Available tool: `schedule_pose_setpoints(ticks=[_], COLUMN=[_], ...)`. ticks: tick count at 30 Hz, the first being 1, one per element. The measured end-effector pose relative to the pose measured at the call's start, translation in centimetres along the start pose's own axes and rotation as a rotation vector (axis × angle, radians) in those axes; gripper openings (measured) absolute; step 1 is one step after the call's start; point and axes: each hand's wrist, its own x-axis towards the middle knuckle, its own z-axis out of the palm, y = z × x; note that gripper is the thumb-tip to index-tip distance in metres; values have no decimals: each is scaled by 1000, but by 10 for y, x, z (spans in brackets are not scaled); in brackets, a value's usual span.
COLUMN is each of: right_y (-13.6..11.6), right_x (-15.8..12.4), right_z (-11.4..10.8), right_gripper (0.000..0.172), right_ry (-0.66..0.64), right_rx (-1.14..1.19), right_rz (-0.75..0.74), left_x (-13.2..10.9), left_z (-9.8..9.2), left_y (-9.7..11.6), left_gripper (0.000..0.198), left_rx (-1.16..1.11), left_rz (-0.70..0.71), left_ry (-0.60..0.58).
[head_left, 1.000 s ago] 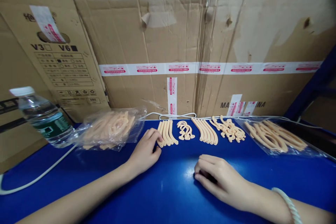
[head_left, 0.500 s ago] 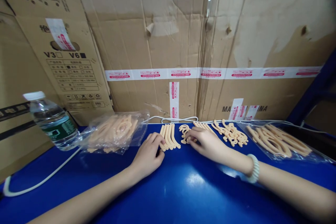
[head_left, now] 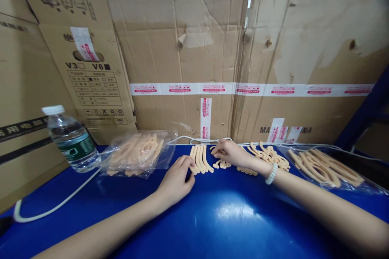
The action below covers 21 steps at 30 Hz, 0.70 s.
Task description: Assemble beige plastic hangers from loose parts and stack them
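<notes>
A row of beige, slightly bent strips point(head_left: 201, 158) lies side by side on the blue tabletop point(head_left: 237, 218). My left hand point(head_left: 178, 178) rests at the row's left edge, its thumb apart from its bent fingers and its fingertips touching the outermost strip. Just right of the row are small curved beige pieces point(head_left: 222, 164), partly covered by my right hand point(head_left: 231, 153). The right fingers are pinched together at the far end of these pieces, on a small curved piece mostly hidden by them. Beneath the right wrist, the ends of another row of strips point(head_left: 246, 171) show.
Loose beige hooked pieces point(head_left: 270, 157) lie further right, beside a clear bag of long curved parts point(head_left: 326, 168). At left are another filled clear bag point(head_left: 135, 153) and a water bottle point(head_left: 73, 141). A white cable point(head_left: 57, 200) crosses the table; cardboard point(head_left: 182, 60) stands behind.
My right hand has moved away from me, from the near part of the small curved pieces to their far end. My left hand stays by the strips. The view has shifted slightly.
</notes>
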Motion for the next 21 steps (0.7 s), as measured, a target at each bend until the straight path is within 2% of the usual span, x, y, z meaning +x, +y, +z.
schedule_pose_setpoints(ticks=[2, 5, 9, 15, 18, 21], right_y=[0, -2, -17, -49, -61, -68], right_x=[-2, -12, -44, -92, -104, -111], right_z=[-5, -11, -13, -8, -3, 3], right_gripper=[7, 23, 39, 40, 39, 37], right_ry=[77, 177, 193, 175, 199, 250], right_rx=[106, 306, 608, 951, 1182, 1285], right_rz=[46, 139, 255, 373, 461, 509], left_x=[0, 0, -3, -1, 0, -8], left_z=[-2, -6, -11, -17, -18, -19], left_y=[1, 4, 5, -2, -3, 7], left_gripper=[23, 21, 20, 24, 21, 24], left_rx=[20, 70, 154, 196, 202, 206], left_rz=[-4, -5, -1, 31, 39, 44], left_ry=[-3, -17, -54, -120, -142, -142])
